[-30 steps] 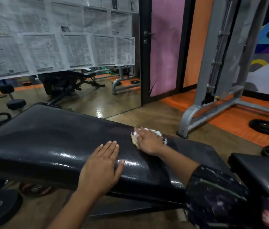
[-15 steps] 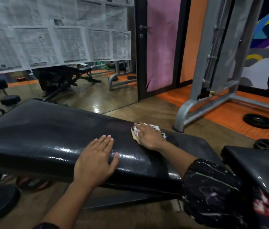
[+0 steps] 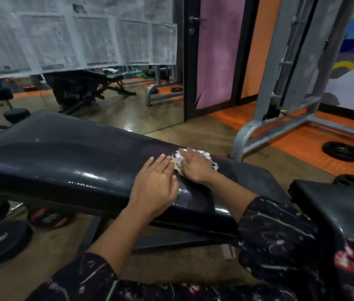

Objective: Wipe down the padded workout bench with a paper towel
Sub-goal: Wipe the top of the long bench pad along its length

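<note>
Here, the right hand point(image 3: 194, 168) lies flat, fingers straight, on a crumpled white paper towel point(image 3: 206, 157) and presses it onto the long black padded vinyl bench point(image 3: 63, 157); wad edges show past the fingertips and at the hand's far side. Flat palm likely spreads pressure for wiping, more than a pinch would.

Left hand point(image 3: 155, 184) just beside it, nearly touching at the fingertips, also spread flat on the pad with straight fingers, holding nothing. Probably bracing the body or steadying the pad while the other hand works.

Surface: glossy, cracked-looking vinyl, bright wet-looking sheen by the left hand's thumb side and toward the near edge. Pad stretches well away beyond the left hand; whether that stretch has been wiped, cannot tell.

Room: second black padded seat point(image 3: 341, 205) past the right forearm. Black round weight plates point(image 3: 342, 151) on orange floor beyond the right hand, grey steel machine frame point(image 3: 258, 127) behind. Mirror with taped newspaper sheets point(image 3: 74, 33) far ahead. Black dumbbell point(image 3: 4, 242) on the floor below the left arm.
</note>
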